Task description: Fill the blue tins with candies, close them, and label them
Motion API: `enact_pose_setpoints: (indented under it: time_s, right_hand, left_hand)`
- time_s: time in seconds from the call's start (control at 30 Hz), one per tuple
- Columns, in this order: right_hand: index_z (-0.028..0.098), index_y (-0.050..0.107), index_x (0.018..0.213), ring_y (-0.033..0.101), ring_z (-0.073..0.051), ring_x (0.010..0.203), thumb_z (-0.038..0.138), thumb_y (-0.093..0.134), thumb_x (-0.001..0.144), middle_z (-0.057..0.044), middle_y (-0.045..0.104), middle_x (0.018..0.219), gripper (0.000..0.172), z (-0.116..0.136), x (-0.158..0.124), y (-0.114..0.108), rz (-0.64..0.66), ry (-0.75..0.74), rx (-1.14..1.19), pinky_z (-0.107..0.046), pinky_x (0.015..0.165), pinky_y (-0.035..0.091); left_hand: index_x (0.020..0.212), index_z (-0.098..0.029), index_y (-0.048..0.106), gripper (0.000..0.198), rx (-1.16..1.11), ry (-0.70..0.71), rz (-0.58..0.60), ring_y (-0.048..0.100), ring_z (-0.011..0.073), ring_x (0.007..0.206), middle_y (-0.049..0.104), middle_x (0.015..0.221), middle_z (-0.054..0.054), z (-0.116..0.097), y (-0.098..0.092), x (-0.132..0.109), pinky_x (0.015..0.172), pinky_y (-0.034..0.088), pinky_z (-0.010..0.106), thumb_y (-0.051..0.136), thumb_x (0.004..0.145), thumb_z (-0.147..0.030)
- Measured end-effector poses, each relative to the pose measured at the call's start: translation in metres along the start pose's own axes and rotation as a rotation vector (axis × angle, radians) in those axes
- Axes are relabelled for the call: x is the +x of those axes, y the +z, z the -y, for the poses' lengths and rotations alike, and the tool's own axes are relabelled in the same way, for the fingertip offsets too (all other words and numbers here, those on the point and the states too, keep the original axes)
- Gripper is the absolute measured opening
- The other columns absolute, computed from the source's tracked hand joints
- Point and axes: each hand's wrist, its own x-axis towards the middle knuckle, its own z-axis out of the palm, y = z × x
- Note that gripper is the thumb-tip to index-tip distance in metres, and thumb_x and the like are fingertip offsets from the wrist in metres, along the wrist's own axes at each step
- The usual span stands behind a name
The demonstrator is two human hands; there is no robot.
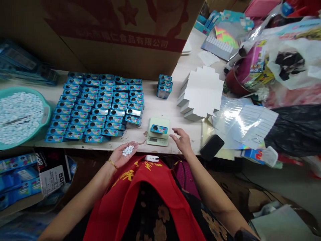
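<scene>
My left hand [122, 154] is palm up in front of the table edge, cupping a small pile of white tablets [128, 150]. To its right, a pale green digital scale [151, 134] stands on the table with one blue box [159, 129] lying on its plate. My right hand [182, 140] is just right of the scale, fingers apart and empty, not touching the box. Left of the scale, rows of similar blue boxes [97, 112] stand close together. At the far left, a teal basin [46, 113] is filled with many more tablets.
Three blue boxes [165, 87] stand behind the scale. White folded cartons [202, 90] are stacked to the right, near a black phone [212, 147] and plastic sheets [240, 122]. A large cardboard box [112, 60] closes off the back. Bags and clutter fill the right side.
</scene>
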Motion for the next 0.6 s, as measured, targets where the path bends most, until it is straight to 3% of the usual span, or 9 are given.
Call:
enact_pose_setpoints:
  time_s: [0.4, 0.6]
  right_hand:
    - [0.02, 0.05, 0.111, 0.054, -0.017, 0.087, 0.028, 0.061, 0.072, -0.007, 0.056, 0.103, 0.041, -0.004, -0.001, 0.02, 0.083, 0.012, 0.117, -0.034, 0.075, 0.047]
    - [0.019, 0.052, 0.101, 0.051, -0.016, 0.08, 0.028, 0.054, 0.078, -0.006, 0.054, 0.092, 0.025, 0.028, -0.002, 0.008, -0.077, -0.043, 0.044, -0.031, 0.069, 0.047]
  left_hand:
    - [0.099, -0.004, 0.058, 0.025, -0.006, 0.01, -0.009, 0.06, 0.0256, 0.096, 0.064, 0.098, 0.019, 0.007, 0.005, 0.001, 0.079, 0.053, 0.034, 0.044, 0.08, -0.011]
    - [0.1, -0.004, 0.058, 0.026, 0.02, -0.008, 0.066, 0.059, 0.0249, 0.097, 0.064, 0.099, 0.018, 0.008, 0.018, 0.005, 0.081, 0.052, 0.034, 0.045, 0.078, -0.009]
